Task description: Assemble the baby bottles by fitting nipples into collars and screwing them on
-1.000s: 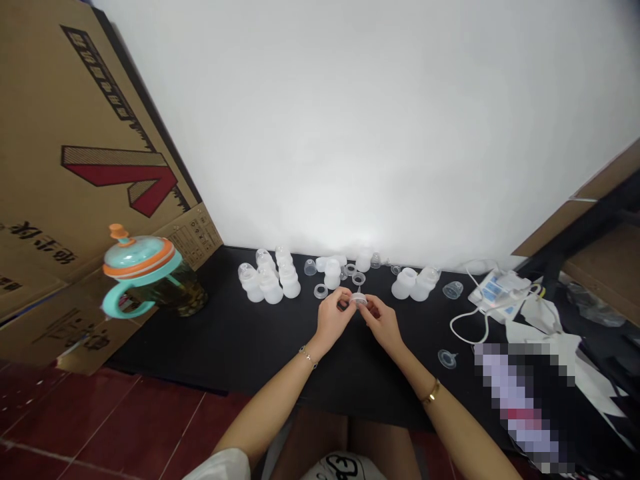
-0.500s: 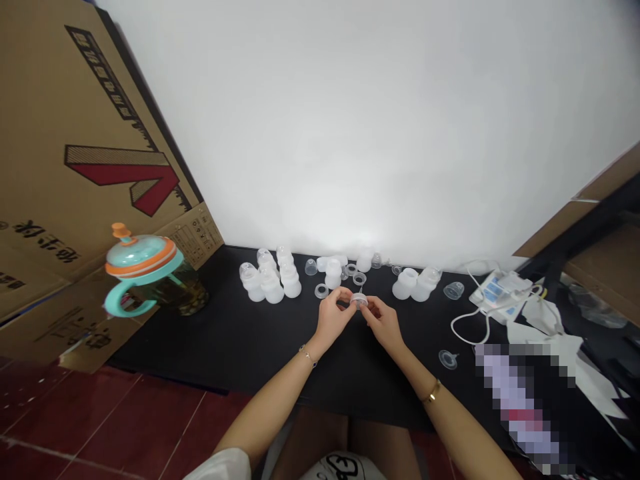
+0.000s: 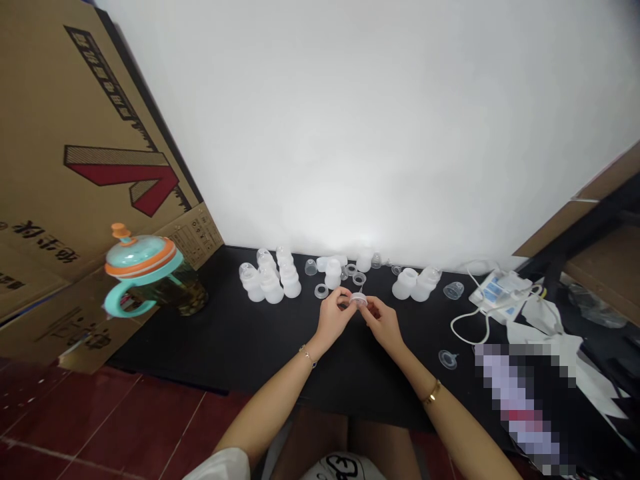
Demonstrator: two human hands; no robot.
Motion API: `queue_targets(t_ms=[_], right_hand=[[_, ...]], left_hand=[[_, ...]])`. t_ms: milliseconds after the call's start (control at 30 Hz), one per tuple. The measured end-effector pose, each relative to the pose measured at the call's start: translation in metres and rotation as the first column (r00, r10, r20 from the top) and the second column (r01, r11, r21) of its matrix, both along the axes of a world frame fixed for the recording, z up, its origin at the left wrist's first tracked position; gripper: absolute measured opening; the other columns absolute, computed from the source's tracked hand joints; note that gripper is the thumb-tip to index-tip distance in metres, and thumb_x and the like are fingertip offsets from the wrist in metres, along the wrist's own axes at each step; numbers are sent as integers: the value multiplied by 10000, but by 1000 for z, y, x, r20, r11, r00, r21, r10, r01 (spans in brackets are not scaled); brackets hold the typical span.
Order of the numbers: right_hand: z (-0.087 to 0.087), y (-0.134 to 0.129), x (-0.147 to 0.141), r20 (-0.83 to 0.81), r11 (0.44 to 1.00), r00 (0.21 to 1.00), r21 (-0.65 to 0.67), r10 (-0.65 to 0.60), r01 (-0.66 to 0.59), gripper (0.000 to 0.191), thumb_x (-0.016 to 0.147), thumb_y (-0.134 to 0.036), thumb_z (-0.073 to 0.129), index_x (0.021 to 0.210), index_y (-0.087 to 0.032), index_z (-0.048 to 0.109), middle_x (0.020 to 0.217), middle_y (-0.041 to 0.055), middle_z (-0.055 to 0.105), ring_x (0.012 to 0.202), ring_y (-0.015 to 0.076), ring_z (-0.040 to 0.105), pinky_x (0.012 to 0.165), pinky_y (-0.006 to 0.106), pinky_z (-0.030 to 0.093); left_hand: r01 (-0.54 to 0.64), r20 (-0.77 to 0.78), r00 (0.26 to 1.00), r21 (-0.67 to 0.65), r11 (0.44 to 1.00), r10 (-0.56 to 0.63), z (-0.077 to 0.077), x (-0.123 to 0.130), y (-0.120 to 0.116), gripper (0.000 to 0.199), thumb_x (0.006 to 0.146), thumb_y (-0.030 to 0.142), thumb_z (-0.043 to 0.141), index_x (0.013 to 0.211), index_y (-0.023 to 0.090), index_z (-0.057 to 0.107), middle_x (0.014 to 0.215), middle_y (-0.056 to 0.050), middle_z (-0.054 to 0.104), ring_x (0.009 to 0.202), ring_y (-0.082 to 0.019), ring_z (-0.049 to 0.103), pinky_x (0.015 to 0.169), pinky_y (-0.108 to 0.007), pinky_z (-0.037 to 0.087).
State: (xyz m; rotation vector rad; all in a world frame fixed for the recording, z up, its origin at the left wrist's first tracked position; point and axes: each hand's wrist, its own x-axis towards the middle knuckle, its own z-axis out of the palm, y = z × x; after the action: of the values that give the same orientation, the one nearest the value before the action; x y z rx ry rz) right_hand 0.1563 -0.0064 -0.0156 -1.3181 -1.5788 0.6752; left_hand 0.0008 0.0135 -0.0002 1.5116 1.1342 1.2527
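Between my two hands is a small white ring with a clear nipple point(image 3: 359, 298) pointing up through it. My left hand point(image 3: 333, 316) pinches its left side, and my right hand point(image 3: 383, 323) pinches its right side. Just beyond lie loose white rings, one of them point(image 3: 321, 291) left of my fingers and another point(image 3: 359, 279) behind them. A small white bottle point(image 3: 333, 274) stands behind my left hand. To the left is a group of several white bottles with clear caps point(image 3: 271, 285). Two more bottles point(image 3: 405, 284) stand on the right.
A large teal and orange jug point(image 3: 145, 267) stands at the left beside a cardboard box point(image 3: 50, 133). On the black table point(image 3: 240, 347), a clear nipple point(image 3: 449, 359) and a clear cap point(image 3: 454, 290) lie right, near a white power strip point(image 3: 495, 293) with its cable.
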Motion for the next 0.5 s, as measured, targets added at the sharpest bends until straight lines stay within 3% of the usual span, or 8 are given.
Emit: queue_targets(t_ms=[300,500], right_hand=[[2,-1,0,4,1000,1000,-9,-8,8,383,926,-543,580,976,-186,709,636,-7,574,542,148,518,485,239,411],[3,-3,-1,5,1000,1000,-4,-28,28,394,923,-551,576,971,-186,715,625,-6,580,537,153,520,495,246,411]], left_hand=[[24,-32,999,26,999,-23,-1,-1,-1,92,843,275,627,892,208,587,685,29,690,620,-134,628,606,-226,444],[33,-58,998,35,999,-31,0,-2,-1,120,860,312,618,901,203,590,687,19,700,555,-119,589,523,-208,388]])
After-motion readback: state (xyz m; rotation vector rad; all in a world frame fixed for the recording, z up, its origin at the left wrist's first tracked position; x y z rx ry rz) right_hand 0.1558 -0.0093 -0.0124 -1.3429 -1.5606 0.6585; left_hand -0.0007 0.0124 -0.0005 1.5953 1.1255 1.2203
